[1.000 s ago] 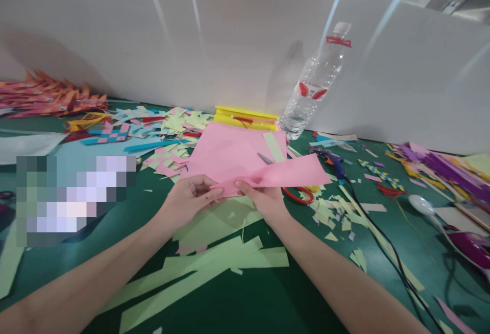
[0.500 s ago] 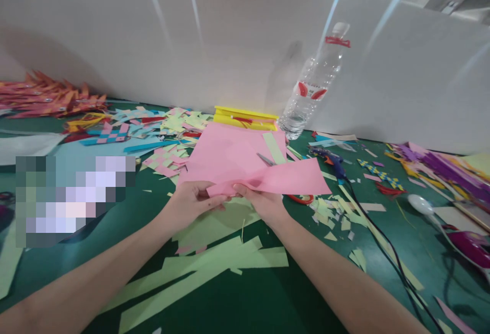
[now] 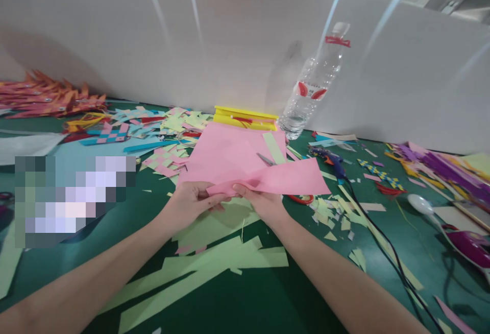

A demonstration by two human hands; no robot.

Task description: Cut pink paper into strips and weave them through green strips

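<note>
Between my two hands is a pink paper strip (image 3: 294, 176), folded over at its left end. My left hand (image 3: 191, 202) pinches that folded end between thumb and fingers. Close beside it, my right hand (image 3: 264, 202) grips the strip with the thumb on top, and the flat part extends to the right. Behind the strip lies a larger pink paper sheet (image 3: 225, 152), with a pale green strip (image 3: 274, 147) on it. Scissors with a red handle (image 3: 302, 199) are partly hidden under the pink strip. Below my hands lie pale green paper strips (image 3: 229, 255).
A clear plastic bottle (image 3: 314, 86) leans near the white wall. A glue gun (image 3: 333, 163) with a black cord lies to the right, near green scraps (image 3: 337, 214). Farther right is a purple-and-white tool (image 3: 469, 244). Orange folded paper (image 3: 49, 96) sits at back left.
Almost nothing differs. My left fingers have shifted very slightly at the folded end of the pink strip; both hands stay in the same place.
</note>
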